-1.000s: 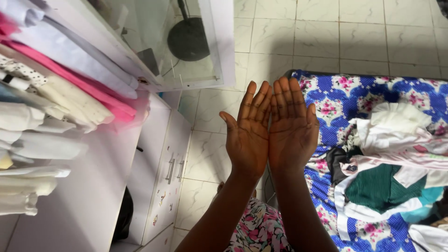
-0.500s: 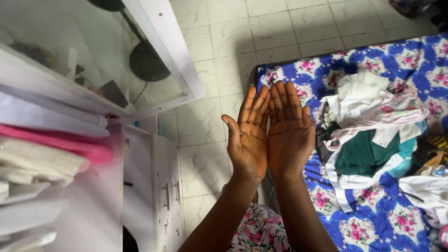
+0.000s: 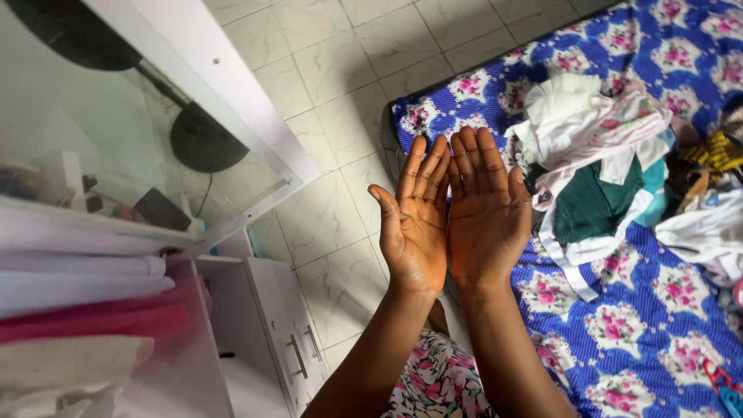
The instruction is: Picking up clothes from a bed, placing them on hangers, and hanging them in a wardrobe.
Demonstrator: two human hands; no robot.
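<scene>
A: What sits nearest, at six o'clock?

B: A floral dress (image 3: 433, 387), with both forearms rising from it.

A: And the hands?

B: The left hand (image 3: 414, 224) and right hand (image 3: 486, 217) are raised palms up, side by side, edges touching, fingers straight and released. They grasp nothing.

A: What is closest to them?

B: At three o'clock, just beside the right hand, a pile of clothes (image 3: 604, 178) lies on the bed (image 3: 619, 325), which has a blue floral sheet. The pile is white, pink and green.

A: At nine o'clock?

B: A white cabinet (image 3: 271, 325) with bar handles, and folded cloths (image 3: 85, 310) stacked on a shelf.

A: Further out?

B: At eleven o'clock, a glass door (image 3: 155, 116), then the tiled floor (image 3: 348, 62) at twelve.
</scene>
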